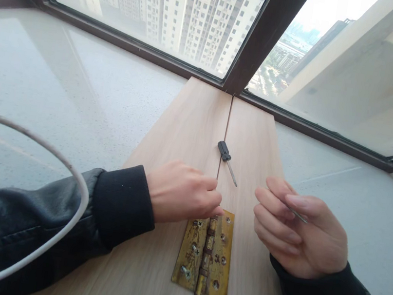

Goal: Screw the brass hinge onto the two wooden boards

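Note:
A brass hinge (pixel 205 255) lies across the seam of two light wooden boards (pixel 184 131), with several screws in its left leaf. My left hand (pixel 181 197) rests on the left board, fingers curled together at the hinge's top edge. My right hand (pixel 294 231) hovers to the right of the hinge, thumb and fingers pinched on a thin metal piece, perhaps a screw. A small screwdriver (pixel 227 161) with a black handle lies on the seam beyond both hands.
The boards sit on a pale stone windowsill (pixel 61 88) below a dark-framed window (pixel 257 38) looking out on tall buildings. A white cable (pixel 38 242) loops over my left sleeve at the lower left.

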### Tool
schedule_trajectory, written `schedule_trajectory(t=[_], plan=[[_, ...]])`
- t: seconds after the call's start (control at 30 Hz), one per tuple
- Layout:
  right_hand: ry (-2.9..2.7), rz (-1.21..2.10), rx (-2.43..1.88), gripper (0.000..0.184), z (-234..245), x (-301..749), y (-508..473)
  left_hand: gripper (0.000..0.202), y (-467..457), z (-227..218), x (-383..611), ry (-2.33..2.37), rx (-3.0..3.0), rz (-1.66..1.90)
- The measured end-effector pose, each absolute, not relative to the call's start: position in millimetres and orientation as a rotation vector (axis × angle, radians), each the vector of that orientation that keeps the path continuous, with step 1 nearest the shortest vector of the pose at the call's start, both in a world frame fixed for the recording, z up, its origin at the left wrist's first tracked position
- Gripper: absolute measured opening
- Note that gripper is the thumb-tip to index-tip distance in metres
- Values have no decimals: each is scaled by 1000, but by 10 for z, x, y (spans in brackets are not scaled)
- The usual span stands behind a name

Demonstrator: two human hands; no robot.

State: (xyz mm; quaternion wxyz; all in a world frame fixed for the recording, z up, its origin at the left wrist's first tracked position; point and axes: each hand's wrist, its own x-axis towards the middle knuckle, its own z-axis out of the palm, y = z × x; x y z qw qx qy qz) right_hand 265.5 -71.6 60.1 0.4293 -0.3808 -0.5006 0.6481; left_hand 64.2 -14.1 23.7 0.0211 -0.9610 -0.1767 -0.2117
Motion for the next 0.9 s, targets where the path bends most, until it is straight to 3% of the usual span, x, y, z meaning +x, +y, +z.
schedule_trajectory(t=[0.2,0.3,0.4,0.57,0.7,0.9], plan=[[-1280,1738,-908,19,569,2623,-760,25,-135,309,654,-554,-3190,-330],[-1367,1708,-879,21,567,2610,-798,21,-103,286,634,-477,-3245,-380],[-1476,1598,-923,19,576,2594,-827,12,-87,225,607,-364,-3259,-579],[-1793,1308,-1083,23,570,2522,-867,18,-116,175,599,-438,-3258,-841],[-2046,840,-1191,20,490,2416,-898,17,-125,218,622,-787,-3313,-1183],[-2362,317,-1137,30,352,2289,-885,19,-42,324,630,-1624,-3524,-2099]])
